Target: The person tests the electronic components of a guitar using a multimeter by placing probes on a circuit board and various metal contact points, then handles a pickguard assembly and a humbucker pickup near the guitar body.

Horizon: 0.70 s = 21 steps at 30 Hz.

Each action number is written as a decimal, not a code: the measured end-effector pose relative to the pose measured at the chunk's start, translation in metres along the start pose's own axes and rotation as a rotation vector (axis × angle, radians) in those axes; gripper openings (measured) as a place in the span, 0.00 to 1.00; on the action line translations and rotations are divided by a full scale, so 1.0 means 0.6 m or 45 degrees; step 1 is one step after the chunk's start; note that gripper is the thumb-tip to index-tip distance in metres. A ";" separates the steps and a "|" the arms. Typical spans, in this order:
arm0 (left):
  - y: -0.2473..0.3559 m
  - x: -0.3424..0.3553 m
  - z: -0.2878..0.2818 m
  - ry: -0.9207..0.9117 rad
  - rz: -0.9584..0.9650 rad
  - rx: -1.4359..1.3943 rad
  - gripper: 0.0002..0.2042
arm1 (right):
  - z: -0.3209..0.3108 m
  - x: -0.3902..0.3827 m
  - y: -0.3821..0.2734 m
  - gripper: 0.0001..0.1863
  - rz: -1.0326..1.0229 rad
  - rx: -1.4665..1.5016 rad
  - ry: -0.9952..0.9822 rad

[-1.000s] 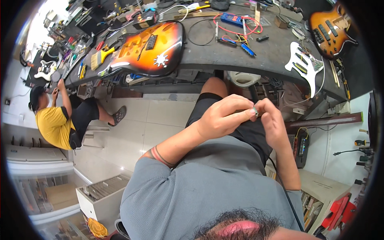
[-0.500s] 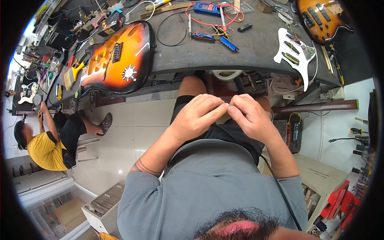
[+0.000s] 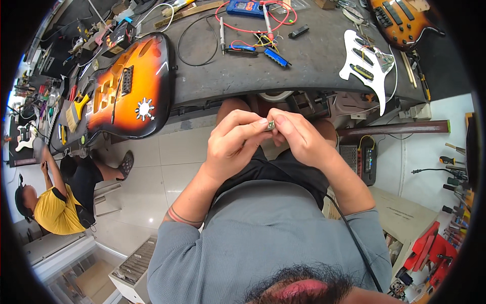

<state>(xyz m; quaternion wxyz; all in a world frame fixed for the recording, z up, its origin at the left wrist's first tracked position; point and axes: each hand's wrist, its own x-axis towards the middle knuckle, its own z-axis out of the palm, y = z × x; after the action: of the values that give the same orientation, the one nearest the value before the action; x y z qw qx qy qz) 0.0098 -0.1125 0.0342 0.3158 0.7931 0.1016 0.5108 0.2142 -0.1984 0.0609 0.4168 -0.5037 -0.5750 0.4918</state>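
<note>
My left hand (image 3: 238, 142) and my right hand (image 3: 294, 137) meet above my lap, their fingertips pinched on a small greenish metallic piece (image 3: 271, 125); it is too small to name. Beyond them on the bench (image 3: 202, 81) lie a sunburst guitar body (image 3: 152, 86) with a white sun decal, a white pickguard with pickups (image 3: 379, 88), a blue meter (image 3: 243, 7) with red leads and probes, and small blue-and-black parts (image 3: 276, 57).
A second sunburst guitar (image 3: 404, 25) sits at the back right. A person in a yellow shirt (image 3: 55, 213) works at far left beside a white guitar (image 3: 25, 137). A paintbrush (image 3: 76, 114) lies near the bench edge; tools (image 3: 447, 160) hang on the right wall.
My hands have risen slightly and my right hand has shifted left, both still meeting at the small piece. The view has swung, so the bench and the other person sit further left in frame.
</note>
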 end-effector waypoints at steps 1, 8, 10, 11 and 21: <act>-0.004 0.002 0.001 -0.001 -0.006 -0.007 0.20 | -0.004 0.007 -0.001 0.25 0.009 0.001 0.002; -0.032 0.025 -0.002 -0.002 -0.240 0.076 0.27 | -0.032 0.059 0.003 0.31 0.261 0.227 -0.045; -0.047 0.028 -0.010 -0.003 -0.220 0.154 0.28 | -0.037 0.071 -0.015 0.31 0.379 0.295 0.006; -0.055 0.029 -0.012 -0.007 -0.191 0.233 0.28 | -0.043 0.076 -0.024 0.31 0.385 0.295 0.001; -0.129 0.055 0.006 0.033 -0.321 0.994 0.23 | -0.149 0.214 -0.020 0.10 -0.198 -1.059 0.751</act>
<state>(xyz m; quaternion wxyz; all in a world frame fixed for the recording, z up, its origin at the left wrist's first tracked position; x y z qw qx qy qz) 0.0406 -0.0378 0.0108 0.0499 0.8282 0.3883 0.4010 0.2809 -0.0582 0.0860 0.3611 -0.6999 -0.6157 0.0262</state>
